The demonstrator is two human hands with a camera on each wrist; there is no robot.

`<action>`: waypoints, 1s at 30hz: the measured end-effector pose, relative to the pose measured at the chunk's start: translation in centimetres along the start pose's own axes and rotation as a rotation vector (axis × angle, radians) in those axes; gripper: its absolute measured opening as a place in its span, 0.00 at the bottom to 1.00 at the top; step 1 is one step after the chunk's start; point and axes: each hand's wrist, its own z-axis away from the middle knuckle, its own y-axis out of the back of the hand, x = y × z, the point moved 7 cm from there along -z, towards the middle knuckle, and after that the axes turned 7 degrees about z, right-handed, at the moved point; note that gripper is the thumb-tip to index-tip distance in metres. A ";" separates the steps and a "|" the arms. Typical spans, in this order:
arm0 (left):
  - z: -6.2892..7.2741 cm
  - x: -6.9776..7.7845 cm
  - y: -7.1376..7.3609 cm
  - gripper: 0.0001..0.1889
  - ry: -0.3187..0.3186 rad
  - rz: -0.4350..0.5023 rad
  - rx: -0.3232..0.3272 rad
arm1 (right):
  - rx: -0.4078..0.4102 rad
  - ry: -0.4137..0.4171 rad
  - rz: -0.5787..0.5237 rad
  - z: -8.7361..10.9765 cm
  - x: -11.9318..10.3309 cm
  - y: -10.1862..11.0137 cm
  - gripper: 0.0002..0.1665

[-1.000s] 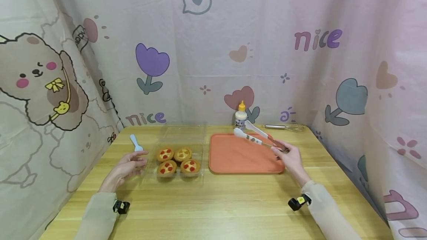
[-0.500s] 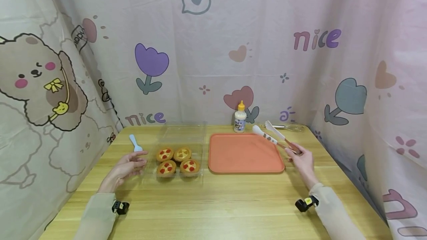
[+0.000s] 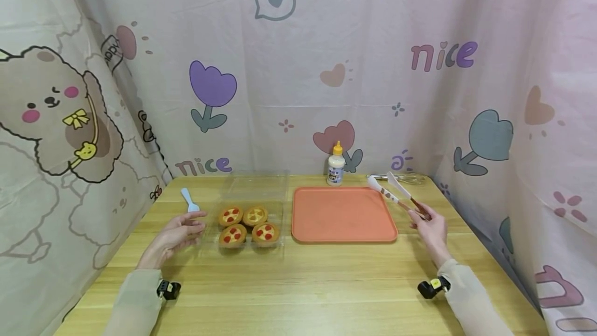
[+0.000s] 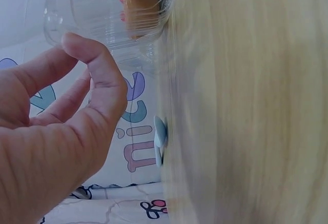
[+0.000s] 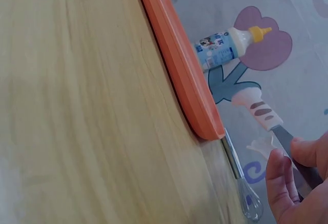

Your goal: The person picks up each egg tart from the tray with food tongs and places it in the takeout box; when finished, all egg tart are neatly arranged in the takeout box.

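My right hand [image 3: 430, 228] grips a pair of tongs [image 3: 395, 198] by the brown handles, right of the orange tray [image 3: 344, 217]. Their white, spotted arms stand apart with nothing between them, pointing up and left; in the right wrist view the tongs [image 5: 264, 112] are held clear of the table. My left hand [image 3: 179, 233], fingers loosely bent, hovers at the left edge of an open clear plastic box [image 3: 284, 222]. Whether its fingertips touch the box cannot be told. Several egg tarts [image 3: 255, 215] with red or yellow toppings sit in the box.
A white squeeze bottle [image 3: 336, 167] with a yellow cap stands behind the tray. At the back right lies a whisk [image 3: 410, 178]. A small light-blue spatula or spoon [image 3: 188, 198] lies beyond my left hand. Printed curtains [image 3: 280, 66] border the wooden table [image 3: 298, 289].
My right hand has moved right with the tongs, from above the tray to beyond its right edge. The left hand, the box and the tarts have stayed in place.
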 end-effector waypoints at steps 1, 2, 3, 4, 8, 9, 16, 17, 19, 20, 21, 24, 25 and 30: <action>0.0 0.0 0.0 0.34 0.000 0.001 0.000 | 0.000 0.001 0.013 0.0 0.1 0.1 0.31; 0.0 0.0 0.0 0.34 0.000 0.000 -0.002 | -0.002 0.001 0.020 0.1 0.1 0.2 0.31; 0.0 0.0 -0.1 0.33 -0.002 -0.001 -0.004 | -0.003 0.007 0.026 0.1 0.2 0.4 0.31; 0.0 0.0 -0.1 0.33 -0.003 -0.002 -0.004 | -0.005 0.011 0.024 0.1 0.2 0.5 0.31; 0.0 0.0 -0.1 0.33 -0.006 -0.003 -0.007 | -0.019 0.027 0.037 0.2 0.4 1.0 0.31; 0.0 0.0 -0.1 0.33 -0.007 -0.003 -0.006 | -0.023 0.028 0.042 0.2 0.5 1.1 0.31; 0.0 0.1 0.0 0.34 -0.006 0.000 -0.007 | -0.043 0.020 0.098 0.0 1.4 1.8 0.31; 0.0 0.1 0.0 0.34 -0.005 0.000 -0.009 | -0.051 0.017 0.099 -0.1 1.5 1.8 0.31; 0.0 0.1 0.0 0.34 -0.004 0.001 -0.008 | -0.069 0.023 0.101 -0.3 1.7 1.8 0.31; 0.0 0.1 0.0 0.34 -0.003 0.001 -0.008 | -0.078 0.028 0.106 -0.4 1.7 1.8 0.31; 0.0 0.1 0.0 0.34 -0.003 0.000 -0.010 | -0.086 0.034 0.107 -0.4 1.8 1.8 0.31; 0.1 0.1 0.0 0.34 -0.001 0.001 -0.010 | -0.099 0.050 0.109 -0.6 1.8 1.8 0.30; 0.1 0.1 0.0 0.34 -0.001 0.001 -0.011 | -0.099 0.055 0.109 -0.6 1.8 1.8 0.30; 0.1 0.0 -0.1 0.34 -0.003 0.002 -0.016 | -0.058 0.046 0.059 -0.6 1.8 2.1 0.24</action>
